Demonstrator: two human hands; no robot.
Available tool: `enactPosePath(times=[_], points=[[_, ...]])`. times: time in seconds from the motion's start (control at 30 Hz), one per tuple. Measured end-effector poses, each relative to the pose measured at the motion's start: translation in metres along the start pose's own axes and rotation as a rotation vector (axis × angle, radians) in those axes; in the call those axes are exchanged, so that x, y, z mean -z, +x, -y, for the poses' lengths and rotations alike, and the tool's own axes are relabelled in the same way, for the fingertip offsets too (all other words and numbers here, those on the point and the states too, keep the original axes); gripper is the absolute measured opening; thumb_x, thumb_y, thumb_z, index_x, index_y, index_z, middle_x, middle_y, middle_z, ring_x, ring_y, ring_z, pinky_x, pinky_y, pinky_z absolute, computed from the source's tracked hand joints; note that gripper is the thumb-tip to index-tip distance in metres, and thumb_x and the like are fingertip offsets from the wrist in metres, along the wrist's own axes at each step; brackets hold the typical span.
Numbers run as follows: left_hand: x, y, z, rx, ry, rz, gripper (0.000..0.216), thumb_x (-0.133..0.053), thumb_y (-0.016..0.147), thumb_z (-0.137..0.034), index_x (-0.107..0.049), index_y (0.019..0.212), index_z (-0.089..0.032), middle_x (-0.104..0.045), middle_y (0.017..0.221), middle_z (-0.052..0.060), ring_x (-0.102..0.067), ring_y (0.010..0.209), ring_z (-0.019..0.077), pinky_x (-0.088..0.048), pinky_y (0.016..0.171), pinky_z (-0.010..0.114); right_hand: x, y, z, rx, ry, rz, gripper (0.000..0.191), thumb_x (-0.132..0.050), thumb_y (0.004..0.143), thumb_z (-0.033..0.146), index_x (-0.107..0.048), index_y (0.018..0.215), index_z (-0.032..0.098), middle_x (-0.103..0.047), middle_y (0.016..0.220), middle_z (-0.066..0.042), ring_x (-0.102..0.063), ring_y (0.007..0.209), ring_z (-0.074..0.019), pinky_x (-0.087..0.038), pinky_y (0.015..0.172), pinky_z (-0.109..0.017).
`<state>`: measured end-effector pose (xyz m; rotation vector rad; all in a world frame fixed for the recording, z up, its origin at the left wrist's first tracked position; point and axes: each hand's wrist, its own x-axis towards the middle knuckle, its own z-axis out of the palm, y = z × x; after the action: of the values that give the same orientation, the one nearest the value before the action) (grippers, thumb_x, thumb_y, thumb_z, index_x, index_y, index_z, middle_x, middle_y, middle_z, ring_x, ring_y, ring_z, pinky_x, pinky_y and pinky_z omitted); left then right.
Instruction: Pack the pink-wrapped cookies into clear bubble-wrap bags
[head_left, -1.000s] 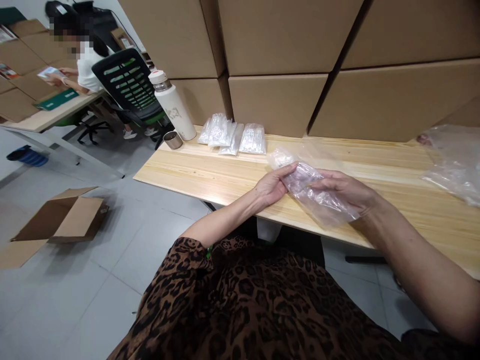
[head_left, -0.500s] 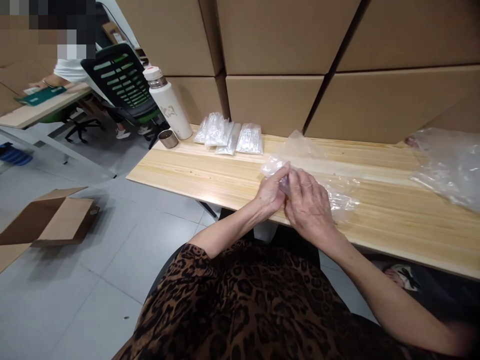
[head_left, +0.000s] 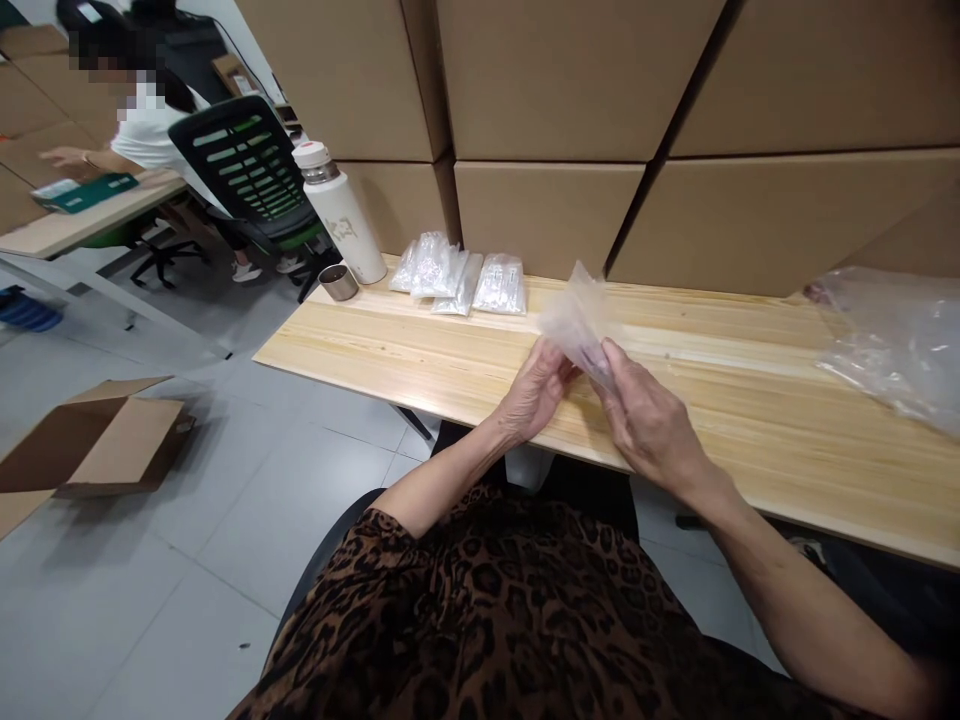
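Observation:
A translucent plastic bag point(head_left: 576, 312) is held up just above the front part of the wooden table point(head_left: 360, 345). My right hand point(head_left: 651, 415) is closed on the bag's right side, thumb on top. At its left side, my left hand point(head_left: 534, 392) pinches the lower edge with curled fingers, partly hidden behind the film. A purplish mark shows through the bag near my right thumb. Beyond my hands lie several filled clear packets point(head_left: 435, 268), and one more packet point(head_left: 501, 284) rests just to their right.
Stacked cardboard boxes point(head_left: 547, 215) wall off the table's back. A white flask point(head_left: 343, 222) and a metal cup point(head_left: 338, 282) stand at the left end. More plastic film point(head_left: 900, 345) lies at right. An open carton point(head_left: 124, 440) is on the floor; a person point(head_left: 154, 130) sits at another table.
The plastic bag, earlier bunched and lying partly on the table under both hands, is now lifted and upright. My right hand has turned and moved slightly right, and my hands are farther apart.

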<state>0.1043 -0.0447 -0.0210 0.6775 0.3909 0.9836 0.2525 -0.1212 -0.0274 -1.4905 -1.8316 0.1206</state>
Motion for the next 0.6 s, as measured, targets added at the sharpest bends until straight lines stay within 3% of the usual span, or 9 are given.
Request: enactPosePath(times=[0.17, 0.3, 0.4, 0.6], points=[[-0.006, 0.003, -0.004, 0.034, -0.012, 0.042, 0.028, -0.086, 0.078, -0.021, -0.076, 0.104, -0.020, -0.081, 0.107, 0.005, -0.072, 0.108, 0.0186, -0.052, 0.110, 0.031, 0.030, 0.017, 0.008, -0.277, 0.547, 0.077, 0.047, -0.072, 0.098, 0.047, -0.074, 0.140, 0.027, -0.073, 0.145, -0.009, -0.071, 0.133, -0.0307, -0.054, 0.121, -0.051], [-0.014, 0.008, -0.008, 0.129, -0.078, 0.027, 0.020, -0.087, 0.078, -0.017, -0.078, 0.095, -0.018, -0.077, 0.092, 0.004, -0.070, 0.091, 0.0167, -0.055, 0.102, 0.033, 0.040, 0.033, 0.005, -0.562, 1.048, 0.193, 0.043, -0.092, 0.080, 0.048, -0.081, 0.115, 0.025, -0.082, 0.117, -0.007, -0.079, 0.100, -0.0229, -0.063, 0.100, -0.037], [-0.021, 0.010, -0.014, 0.170, -0.078, 0.015, 0.013, -0.084, 0.081, -0.012, -0.077, 0.091, -0.016, -0.076, 0.088, 0.004, -0.068, 0.082, 0.0138, -0.056, 0.096, 0.031, 0.034, 0.039, 0.003, -0.665, 1.181, 0.170, 0.046, -0.099, 0.070, 0.042, -0.080, 0.108, 0.023, -0.083, 0.111, -0.006, -0.079, 0.092, -0.0208, -0.064, 0.089, -0.033], [-0.023, 0.015, -0.021, 0.127, 0.022, -0.056, 0.015, -0.087, 0.078, -0.013, -0.075, 0.087, -0.016, -0.075, 0.083, 0.001, -0.068, 0.077, 0.0115, -0.054, 0.087, 0.029, 0.009, 0.035, 0.010, -0.697, 1.226, 0.019, 0.058, -0.103, 0.060, 0.047, -0.076, 0.108, 0.026, -0.083, 0.109, -0.006, -0.079, 0.105, -0.0287, -0.067, 0.088, -0.042]])
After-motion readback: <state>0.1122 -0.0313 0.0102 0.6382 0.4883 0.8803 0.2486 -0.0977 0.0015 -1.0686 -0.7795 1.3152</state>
